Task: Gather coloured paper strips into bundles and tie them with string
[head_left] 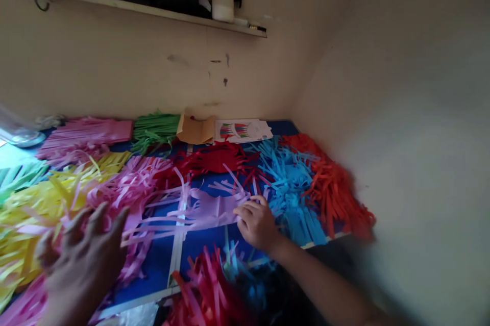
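Note:
A fringed piece of lilac tissue paper [216, 208] lies spread on the blue table [156, 265], its cut strips reaching out to both sides. My right hand [258, 221] is closed on its right end, fingers pinched around the strips there. To the left, my left hand [84, 249] is open with fingers spread, holding nothing, above or against the yellow fringed paper [42, 203] and pink fringed paper [132, 183]. Whether it touches them I cannot tell. Dark red fringed paper [220, 157] lies just behind the lilac piece.
Blue fringed paper [287, 183] and orange-red fringed paper [333, 193] lie at the right, near the wall. Green fringe [156, 129], a brown card [196, 129] and a printed sheet [243, 130] are at the back. A mixed fringe bundle [210, 290] is at the front edge. A shelf [153, 11] hangs above.

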### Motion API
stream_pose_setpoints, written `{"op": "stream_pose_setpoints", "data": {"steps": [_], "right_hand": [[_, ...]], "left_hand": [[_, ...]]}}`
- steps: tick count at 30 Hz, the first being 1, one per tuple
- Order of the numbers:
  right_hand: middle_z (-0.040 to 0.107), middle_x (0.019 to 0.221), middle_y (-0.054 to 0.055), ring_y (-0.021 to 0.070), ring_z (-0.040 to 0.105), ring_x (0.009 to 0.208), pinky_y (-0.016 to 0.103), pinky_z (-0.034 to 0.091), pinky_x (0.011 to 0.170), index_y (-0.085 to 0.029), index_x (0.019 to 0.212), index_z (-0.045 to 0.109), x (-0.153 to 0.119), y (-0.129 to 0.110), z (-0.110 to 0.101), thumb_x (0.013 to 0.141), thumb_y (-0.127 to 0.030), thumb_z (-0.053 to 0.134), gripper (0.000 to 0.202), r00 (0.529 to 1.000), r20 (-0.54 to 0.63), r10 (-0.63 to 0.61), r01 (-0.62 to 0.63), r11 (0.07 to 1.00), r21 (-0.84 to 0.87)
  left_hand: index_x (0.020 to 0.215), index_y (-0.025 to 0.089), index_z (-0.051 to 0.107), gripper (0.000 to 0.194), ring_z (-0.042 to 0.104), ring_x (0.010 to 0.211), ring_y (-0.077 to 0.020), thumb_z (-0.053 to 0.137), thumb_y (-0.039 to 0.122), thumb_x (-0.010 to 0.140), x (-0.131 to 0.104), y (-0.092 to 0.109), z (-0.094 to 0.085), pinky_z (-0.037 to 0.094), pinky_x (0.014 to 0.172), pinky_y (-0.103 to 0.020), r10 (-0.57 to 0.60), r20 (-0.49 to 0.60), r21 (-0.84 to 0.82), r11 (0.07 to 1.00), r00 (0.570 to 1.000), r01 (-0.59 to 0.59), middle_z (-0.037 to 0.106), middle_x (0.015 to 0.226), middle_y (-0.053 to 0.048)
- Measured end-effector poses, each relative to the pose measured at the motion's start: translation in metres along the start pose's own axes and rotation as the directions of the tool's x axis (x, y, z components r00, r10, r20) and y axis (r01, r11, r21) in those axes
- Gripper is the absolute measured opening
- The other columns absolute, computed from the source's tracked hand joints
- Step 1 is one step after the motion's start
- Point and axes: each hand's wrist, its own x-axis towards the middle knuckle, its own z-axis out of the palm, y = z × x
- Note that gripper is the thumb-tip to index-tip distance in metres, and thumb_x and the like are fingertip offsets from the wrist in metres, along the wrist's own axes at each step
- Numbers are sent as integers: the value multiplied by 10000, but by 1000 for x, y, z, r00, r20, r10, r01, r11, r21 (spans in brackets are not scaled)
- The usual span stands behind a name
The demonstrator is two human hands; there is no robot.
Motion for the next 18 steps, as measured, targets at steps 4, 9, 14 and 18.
{"op": "stream_pose_setpoints", "data": {"steps": [4,9,14,18], "right_hand": [[755,1022,61,198,692,948,434,346,1030,-204,968,642,-1,3,-3,813,-116,500,227,998,68,7,-10,999,48],[755,1002,58,189,698,904,434,328,1068,-200,1035,617,-8,10,-3,843,-136,470,250,995,96,-24,18,998,67],[742,988,46,198,681,919,425,323,1034,-194,1082,616,-12,21,-14,760,-117,532,341,979,202,-25,21,999,25],[716,1121,49,186,643,1053,370,323,961,-209,1131,633,-4,21,-10,817,-152,610,320,912,400,-93,79,996,52]], "left_hand": [[1382,307,496,529,592,1219,-337,501,403,861,10,59,-11,430,1072,-540,286,5,-194,940,958,-280,596,1386,-104],[1325,168,575,504,616,1210,-310,588,288,835,28,138,33,425,1090,-533,508,344,-359,848,790,-390,676,1280,-149],[1245,248,652,512,598,1246,-262,492,77,790,18,116,71,408,1112,-494,536,393,-399,832,747,-386,657,1322,-93],[1196,297,683,443,570,1277,-256,505,140,821,5,92,72,234,1197,-545,524,318,-390,832,790,-395,669,1310,-61]]}}
